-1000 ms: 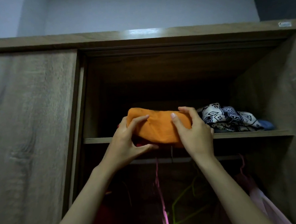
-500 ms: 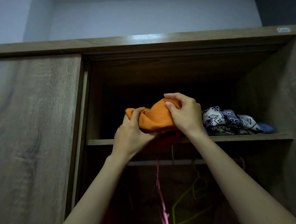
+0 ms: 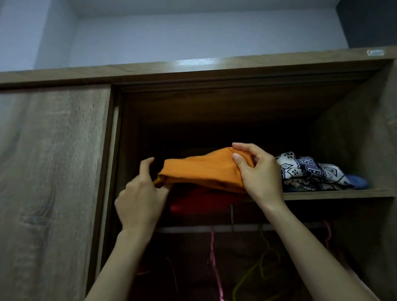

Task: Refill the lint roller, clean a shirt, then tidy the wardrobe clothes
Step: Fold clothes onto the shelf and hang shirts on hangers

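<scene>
Now the orange cloth (image 3: pixel 201 171) is pulled out flatter, mid frame, on top of a red cloth (image 3: pixel 196 201) on the shelf (image 3: pixel 337 194). Her right hand (image 3: pixel 260 176) pinches its right end. Her left hand (image 3: pixel 140 199) touches its left corner; I cannot tell if it grips.

I see a plain orange garment (image 3: pixel 201 171) over what looks like a red garment (image 3: pixel 196 201) in the gloom, a black-and-white geometric-print cloth (image 3: pixel 311 170) beside a blue cloth (image 3: pixel 357 182), the grey-brown wood-grain wardrobe (image 3: pixel 41 173), and below, a pink hanger (image 3: pixel 212 255) and a lime-green hanger (image 3: pixel 260 267).
</scene>
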A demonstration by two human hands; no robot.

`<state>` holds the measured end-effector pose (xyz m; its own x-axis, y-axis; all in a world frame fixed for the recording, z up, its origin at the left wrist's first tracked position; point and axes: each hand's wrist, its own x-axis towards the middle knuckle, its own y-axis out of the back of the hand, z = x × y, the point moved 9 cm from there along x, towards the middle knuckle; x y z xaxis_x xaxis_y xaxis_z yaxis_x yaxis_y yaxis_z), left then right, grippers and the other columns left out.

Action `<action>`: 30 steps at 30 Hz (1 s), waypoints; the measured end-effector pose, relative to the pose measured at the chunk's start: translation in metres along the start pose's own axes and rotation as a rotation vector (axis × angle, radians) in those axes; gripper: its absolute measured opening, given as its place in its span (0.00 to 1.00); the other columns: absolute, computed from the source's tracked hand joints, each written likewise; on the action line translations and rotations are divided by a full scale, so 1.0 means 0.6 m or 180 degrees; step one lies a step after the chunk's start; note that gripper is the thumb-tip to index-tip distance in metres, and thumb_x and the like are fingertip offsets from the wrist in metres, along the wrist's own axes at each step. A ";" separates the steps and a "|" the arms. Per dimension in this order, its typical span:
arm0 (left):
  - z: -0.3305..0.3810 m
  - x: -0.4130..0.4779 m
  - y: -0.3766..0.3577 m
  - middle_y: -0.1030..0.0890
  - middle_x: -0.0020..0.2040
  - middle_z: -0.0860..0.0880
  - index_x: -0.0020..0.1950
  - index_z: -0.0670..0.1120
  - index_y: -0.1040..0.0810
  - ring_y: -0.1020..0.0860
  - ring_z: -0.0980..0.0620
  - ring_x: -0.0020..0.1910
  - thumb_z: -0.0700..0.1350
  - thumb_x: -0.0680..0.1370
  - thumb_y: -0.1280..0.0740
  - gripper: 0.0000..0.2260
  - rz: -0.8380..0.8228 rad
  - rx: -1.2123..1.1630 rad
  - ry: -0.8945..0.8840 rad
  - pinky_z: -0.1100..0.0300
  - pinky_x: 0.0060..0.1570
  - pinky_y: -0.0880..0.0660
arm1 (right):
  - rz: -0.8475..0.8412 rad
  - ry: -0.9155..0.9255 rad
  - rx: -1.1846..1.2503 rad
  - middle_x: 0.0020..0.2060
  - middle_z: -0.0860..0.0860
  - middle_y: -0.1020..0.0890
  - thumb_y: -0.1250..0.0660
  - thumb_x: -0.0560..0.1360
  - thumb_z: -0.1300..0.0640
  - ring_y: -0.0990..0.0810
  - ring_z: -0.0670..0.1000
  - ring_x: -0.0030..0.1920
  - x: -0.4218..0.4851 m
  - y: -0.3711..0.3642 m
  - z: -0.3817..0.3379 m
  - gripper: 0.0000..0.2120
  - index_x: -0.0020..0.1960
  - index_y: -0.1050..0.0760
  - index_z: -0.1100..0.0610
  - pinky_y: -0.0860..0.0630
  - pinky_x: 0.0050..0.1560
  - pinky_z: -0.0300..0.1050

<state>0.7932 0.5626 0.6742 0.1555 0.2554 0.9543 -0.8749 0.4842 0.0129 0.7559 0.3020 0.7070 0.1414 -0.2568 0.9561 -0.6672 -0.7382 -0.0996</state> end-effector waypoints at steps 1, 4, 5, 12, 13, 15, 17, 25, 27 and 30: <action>-0.007 0.001 -0.005 0.18 0.40 0.46 0.72 0.51 0.33 0.19 0.43 0.41 0.58 0.76 0.34 0.26 -0.0130 -0.0100 0.0119 0.53 0.36 0.27 | 0.0006 0.0011 -0.0008 0.54 0.44 0.18 0.33 0.76 0.54 0.21 0.43 0.56 -0.002 -0.001 0.000 0.12 0.59 0.20 0.50 0.25 0.60 0.41; 0.001 0.002 -0.021 0.21 0.30 0.50 0.72 0.53 0.32 0.21 0.54 0.28 0.47 0.79 0.35 0.21 -0.0469 -0.1273 0.0034 0.55 0.33 0.22 | 0.0000 0.0041 -0.0024 0.54 0.44 0.18 0.33 0.76 0.55 0.22 0.42 0.56 -0.008 -0.004 -0.001 0.12 0.59 0.21 0.51 0.27 0.56 0.30; 0.005 0.003 -0.028 0.20 0.31 0.51 0.71 0.55 0.33 0.21 0.57 0.27 0.43 0.79 0.36 0.21 -0.0559 -0.1633 -0.0070 0.59 0.34 0.21 | -0.0001 0.0049 -0.0030 0.54 0.44 0.18 0.33 0.76 0.55 0.22 0.41 0.55 -0.009 -0.004 0.000 0.12 0.59 0.21 0.51 0.29 0.54 0.27; 0.027 -0.003 -0.092 0.22 0.62 0.48 0.67 0.56 0.26 0.21 0.49 0.60 0.59 0.75 0.47 0.22 -0.2093 -0.3857 0.0811 0.55 0.54 0.22 | -0.0094 0.0007 -0.0003 0.54 0.44 0.18 0.33 0.77 0.54 0.22 0.42 0.56 -0.016 -0.006 0.007 0.12 0.60 0.21 0.50 0.31 0.52 0.23; 0.026 -0.005 -0.103 0.23 0.63 0.46 0.65 0.55 0.24 0.22 0.45 0.61 0.63 0.73 0.46 0.26 -0.2267 -0.3988 0.1062 0.53 0.55 0.22 | -0.0094 0.0007 -0.0002 0.54 0.44 0.18 0.33 0.77 0.54 0.22 0.41 0.55 -0.018 -0.005 0.008 0.12 0.60 0.21 0.50 0.31 0.50 0.22; 0.026 -0.009 -0.114 0.25 0.65 0.48 0.62 0.57 0.21 0.24 0.46 0.62 0.72 0.70 0.41 0.29 -0.2437 -0.3686 0.1218 0.50 0.59 0.25 | -0.0112 0.0001 -0.0011 0.52 0.43 0.19 0.33 0.77 0.54 0.23 0.40 0.54 -0.021 -0.003 0.008 0.12 0.60 0.21 0.51 0.32 0.48 0.18; 0.024 -0.005 -0.116 0.25 0.65 0.49 0.61 0.58 0.21 0.24 0.50 0.60 0.65 0.71 0.33 0.21 -0.2312 -0.3179 0.1034 0.55 0.57 0.26 | -0.0203 -0.0016 -0.0078 0.51 0.42 0.21 0.33 0.76 0.53 0.25 0.39 0.53 -0.025 -0.005 0.007 0.13 0.60 0.22 0.51 0.34 0.47 0.17; 0.056 0.016 -0.094 0.25 0.60 0.57 0.69 0.54 0.28 0.24 0.59 0.57 0.36 0.78 0.35 0.22 -0.2033 -0.3004 0.0138 0.70 0.49 0.25 | -0.0707 0.0363 -0.0935 0.58 0.48 0.19 0.32 0.75 0.52 0.20 0.50 0.57 -0.005 -0.013 -0.022 0.17 0.64 0.25 0.48 0.25 0.57 0.41; 0.065 0.040 -0.091 0.24 0.63 0.54 0.70 0.54 0.29 0.24 0.59 0.59 0.36 0.79 0.36 0.22 -0.1959 -0.2864 -0.0079 0.71 0.51 0.26 | -0.0763 0.0449 -0.1074 0.55 0.49 0.17 0.32 0.75 0.50 0.19 0.51 0.55 0.016 -0.016 -0.026 0.17 0.63 0.25 0.45 0.22 0.55 0.48; 0.081 0.076 -0.081 0.25 0.66 0.52 0.70 0.54 0.29 0.26 0.57 0.64 0.36 0.79 0.36 0.22 -0.1878 -0.2704 -0.0316 0.63 0.63 0.28 | -0.0813 0.0473 -0.1117 0.54 0.49 0.17 0.33 0.75 0.49 0.19 0.53 0.53 0.048 -0.016 -0.026 0.17 0.64 0.26 0.43 0.22 0.54 0.51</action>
<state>0.8204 0.5098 0.7316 0.3818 -0.2652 0.8854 -0.0544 0.9498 0.3079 0.7548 0.3117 0.7398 0.2441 0.0172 0.9696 -0.8357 -0.5036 0.2193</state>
